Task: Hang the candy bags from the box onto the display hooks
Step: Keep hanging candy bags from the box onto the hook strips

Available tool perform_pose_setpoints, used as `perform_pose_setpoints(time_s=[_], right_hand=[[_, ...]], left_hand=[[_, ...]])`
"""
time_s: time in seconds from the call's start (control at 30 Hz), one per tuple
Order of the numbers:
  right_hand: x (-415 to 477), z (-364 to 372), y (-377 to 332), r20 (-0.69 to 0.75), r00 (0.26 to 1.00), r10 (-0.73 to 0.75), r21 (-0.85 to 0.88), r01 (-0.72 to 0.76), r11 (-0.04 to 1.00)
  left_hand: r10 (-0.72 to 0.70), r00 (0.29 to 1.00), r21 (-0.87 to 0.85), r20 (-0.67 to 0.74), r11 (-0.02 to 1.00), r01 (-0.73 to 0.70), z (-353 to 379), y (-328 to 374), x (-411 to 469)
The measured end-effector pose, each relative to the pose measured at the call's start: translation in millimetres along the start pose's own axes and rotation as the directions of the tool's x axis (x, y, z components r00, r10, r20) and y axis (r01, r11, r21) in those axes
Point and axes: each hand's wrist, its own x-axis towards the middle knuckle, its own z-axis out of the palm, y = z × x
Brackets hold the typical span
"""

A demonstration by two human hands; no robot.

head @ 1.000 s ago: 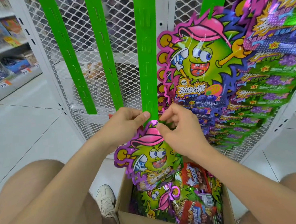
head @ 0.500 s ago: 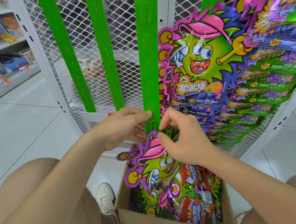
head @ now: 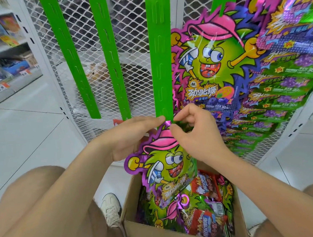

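A shiny, purple-edged foil candy bag with a green cartoon face and pink cap [head: 166, 164] hangs between both hands above the open brown cardboard box [head: 156, 235] at the near edge. Its top corner is raised to the bottom end of the third bright green plastic hanging strip [head: 160, 62].

The left hand [head: 133, 136] pinches the bag's top from the left, thumb reaching towards the strip end. The right hand [head: 195, 134] pinches the same edge from the right between thumb and forefinger. I cannot tell whether the bag's hole has caught a tab, as the fingertips cover that spot.

The strip's lower end looks free in front of the white wire mesh panel [head: 130, 27]. Under pressure it may swing away so that the tab misses the hole. If the bag were let go then, it would drop back among the loose bags in the box [head: 195, 208]. A hard tug could also tear the thin foil. Just right, a dense column of hung bags [head: 213, 62] crowds the right hand's room.
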Motion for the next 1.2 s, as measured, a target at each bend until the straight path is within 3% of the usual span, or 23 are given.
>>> perform_pose_setpoints(time_s=[0.3,0.43,0.6,0.77,0.83,0.93,1.0,1.1,1.17,1.2], right_hand=[[-4,2,-2,-0.089,0.996,-0.007,0.023,0.01,1.0],[-10,6,-1,-0.146,0.98,-0.138,-0.095,0.125,0.988],[-13,8,2,-0.112,0.969,-0.22,-0.197,0.196,0.961],[-9,6,3,-0.028,0.977,-0.209,-0.184,0.201,0.962],[-7,3,5,0.032,0.98,-0.198,-0.212,0.2,0.956],[-7,1,12,0.179,0.969,-0.171,-0.28,0.216,0.935],[-8,0,15,0.197,0.961,-0.194,-0.339,0.252,0.906],[-9,-4,17,0.16,0.961,-0.226,-0.39,0.272,0.88],[-11,-9,20,0.239,0.958,-0.156,-0.386,0.241,0.89],[-13,-10,23,0.325,0.941,-0.088,-0.382,0.216,0.899]], left_hand=[[0.076,0.997,-0.035,0.034,0.997,-0.075,-3,-5,2],[0.063,0.998,-0.041,-0.011,0.997,-0.064,-2,0,3],[0.081,0.997,-0.006,-0.014,0.997,-0.081,-2,-2,3],[0.126,0.992,0.1,-0.029,0.987,-0.123,-6,-9,6],[0.234,0.967,0.318,-0.104,0.929,-0.191,-11,-12,10],[0.407,0.902,0.57,-0.141,0.779,-0.262,-17,-17,17],[0.55,0.824,0.714,-0.137,0.631,-0.303,-15,-22,20],[0.782,0.565,0.863,-0.263,0.453,-0.225,3,-39,18],[0.876,0.387,0.915,-0.289,0.372,-0.157,14,-50,16],[0.897,0.355,0.935,-0.264,0.328,-0.133,20,-57,18]])
